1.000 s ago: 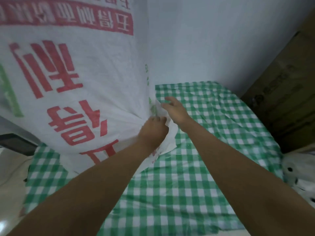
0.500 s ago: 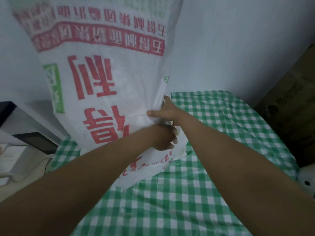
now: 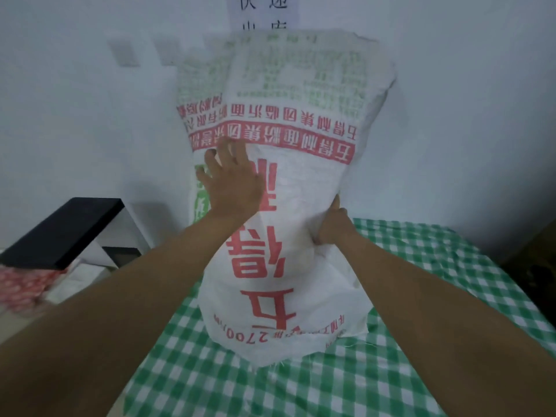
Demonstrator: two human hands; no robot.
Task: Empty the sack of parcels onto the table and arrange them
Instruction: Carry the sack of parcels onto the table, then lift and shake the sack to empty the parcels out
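your left hand [image 3: 231, 179] lies flat against the front of the sack [image 3: 282, 188], fingers spread and straight, pressing on the woven cloth just under the red printed band. your right hand [image 3: 332, 227] is lower and on the sack's right edge, fingers curled into a bunched fold of the fabric and thumb pointing up along the side, so it has a firm hold there. the sack stands between and beyond your two hands, upside down by its red lettering, its lower end resting on the green checked tablecloth [image 3: 421, 296] below your forearms and its upper end rising in front of the white wall [image 3: 466, 100]. no parcels show outside it. out past your left forearm sits a black box [image 3: 63, 230], with a red patterned cloth [image 3: 21, 288] just below it. above the sack a paper sign [image 3: 261, 10] hangs on the wall.
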